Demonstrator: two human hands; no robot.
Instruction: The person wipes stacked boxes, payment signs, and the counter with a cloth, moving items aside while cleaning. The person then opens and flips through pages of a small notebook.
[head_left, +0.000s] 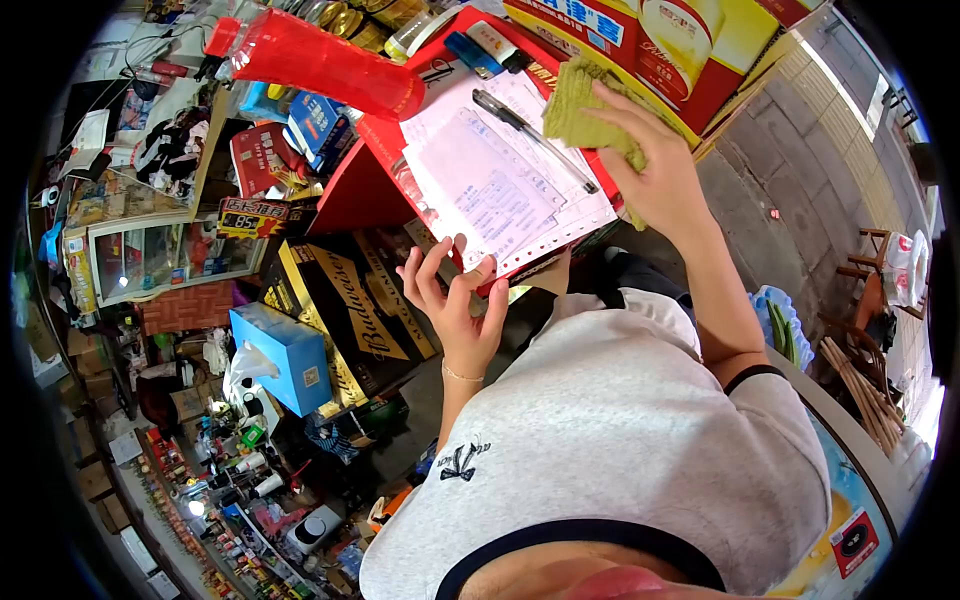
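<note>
My right hand point(655, 165) presses a folded green cloth point(578, 105) with its fingers, at the right edge of a red box top point(392, 148). Beside the cloth, a clear pen with a dark grip point(520, 128) lies slantwise on a stack of printed papers point(480, 180). My left hand point(455, 300) has its fingers apart at the near edge of those papers. It holds nothing that I can see. A blue lighter point(472, 54) and a red bottle point(320, 65) are at the far side of the papers.
A yellow and red carton point(670, 50) stands beyond the cloth. Left of my left hand are a black and gold Budweiser case point(350, 315) and a blue tissue box point(280, 358). Crowded shelves fill the left side. A wooden chair point(865, 275) stands on the paving at right.
</note>
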